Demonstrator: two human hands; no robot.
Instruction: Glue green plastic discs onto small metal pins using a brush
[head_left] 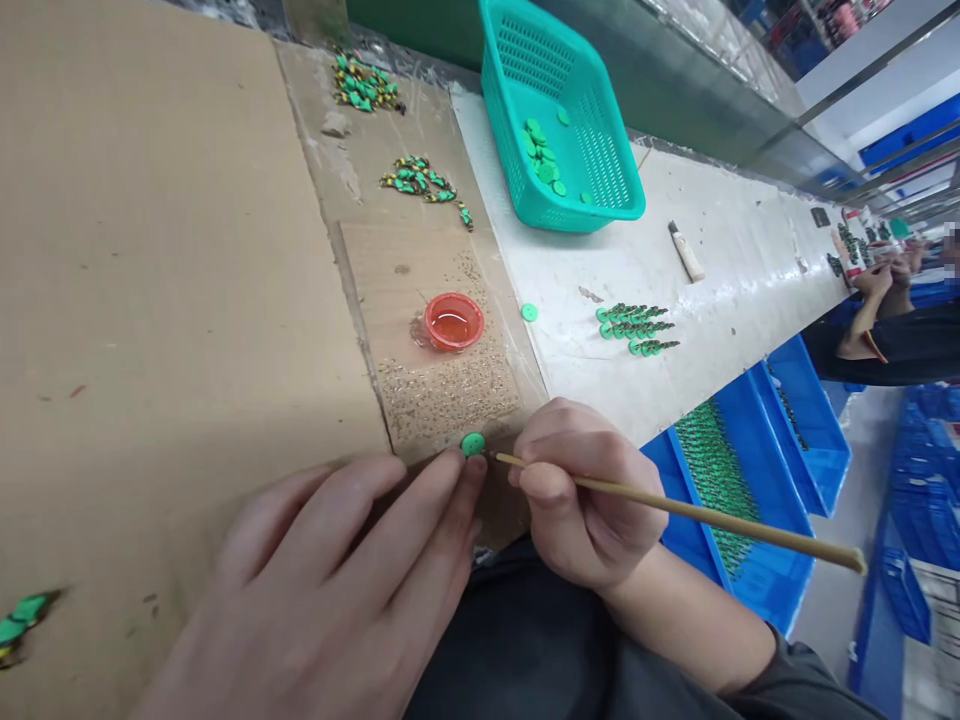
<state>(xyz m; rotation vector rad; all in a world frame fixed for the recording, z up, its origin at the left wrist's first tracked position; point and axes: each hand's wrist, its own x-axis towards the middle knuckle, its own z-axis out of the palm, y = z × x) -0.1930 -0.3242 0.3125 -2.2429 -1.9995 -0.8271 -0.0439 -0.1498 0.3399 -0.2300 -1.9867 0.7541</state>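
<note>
My left hand (352,570) holds a small green disc (473,444) by its lower edge at the fingertips, near the front edge of the bench. In my right hand (589,490) is a thin wooden stick (697,513), pinched like a pen. Its narrow tip points left and sits just beside the disc; whether they touch I cannot tell. Beyond both hands stands a small red cup (454,322) with shiny liquid in it, among many little drops on the board. A loose green disc (529,312) lies to the right of the cup.
A teal basket (555,205) holding green discs stands at the back. Small green, yellow and black pieces (366,85) lie piled at the back left. Rows of green-based pieces (634,328) and a tube (686,252) are on the right. Blue bins (776,490) sit below; a person (892,325) works farther along.
</note>
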